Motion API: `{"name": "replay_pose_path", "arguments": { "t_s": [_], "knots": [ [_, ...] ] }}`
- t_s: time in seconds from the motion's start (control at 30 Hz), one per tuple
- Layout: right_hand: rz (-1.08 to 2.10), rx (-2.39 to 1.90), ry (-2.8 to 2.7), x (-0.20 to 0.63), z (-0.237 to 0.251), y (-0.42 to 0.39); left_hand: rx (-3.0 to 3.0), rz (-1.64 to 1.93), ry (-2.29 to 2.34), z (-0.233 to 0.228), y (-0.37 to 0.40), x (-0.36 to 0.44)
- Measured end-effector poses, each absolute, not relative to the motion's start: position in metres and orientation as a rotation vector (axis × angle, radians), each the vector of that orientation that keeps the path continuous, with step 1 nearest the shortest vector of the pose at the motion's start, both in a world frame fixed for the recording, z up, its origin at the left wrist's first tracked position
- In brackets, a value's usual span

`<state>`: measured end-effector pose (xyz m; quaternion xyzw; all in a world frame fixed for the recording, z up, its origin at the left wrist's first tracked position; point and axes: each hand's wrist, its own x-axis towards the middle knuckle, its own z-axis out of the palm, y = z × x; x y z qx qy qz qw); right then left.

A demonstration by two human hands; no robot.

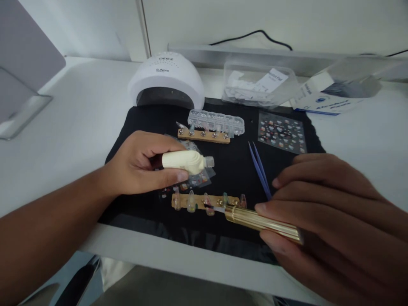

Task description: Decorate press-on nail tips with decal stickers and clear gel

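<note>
Surface: I worked at a white table (79, 123) with a black mat (232, 170) laid on it, a white nail lamp (167, 78) at the mat's far edge.
Left hand: my left hand (140, 163) was closed around a cream polish bottle (186, 161), held on its side above the mat, open neck pointing right.
Right hand: my right hand (325, 216) was clamped on a gold brush handle (263, 221), its fine tip touching a false nail on the near wooden nail strip (207, 200).
Work piece: the near strip lay at the mat's front edge, between my hands.
Nearby: a second nail strip (204, 135), a clear bead case (216, 121), blue tweezers (259, 170), a sticker sheet (282, 132).
Technique: I judged that light pressure, short strokes and a steady wrist would serve best; the bottle neck should stay level to avoid spills.
</note>
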<state>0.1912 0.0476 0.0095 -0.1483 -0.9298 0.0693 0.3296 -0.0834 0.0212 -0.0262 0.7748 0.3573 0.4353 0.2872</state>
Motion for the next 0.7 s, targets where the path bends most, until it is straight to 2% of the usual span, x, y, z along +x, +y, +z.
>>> {"name": "replay_pose_path", "arguments": {
  "t_s": [0.13, 0.47, 0.7],
  "knots": [
    [0.169, -0.279, -2.478, 0.190, 0.014, 0.049, 2.084, 1.158, 0.933, -0.026, 0.021, -0.084],
    [0.077, -0.350, -2.510, 0.194, 0.004, 0.054, 2.068, 1.167, 0.920, -0.025, 0.021, -0.083],
    [0.213, -0.418, -2.509, 0.198, 0.004, 0.052, 2.065, 1.178, 0.908, -0.026, 0.020, -0.084]
  ]
}}
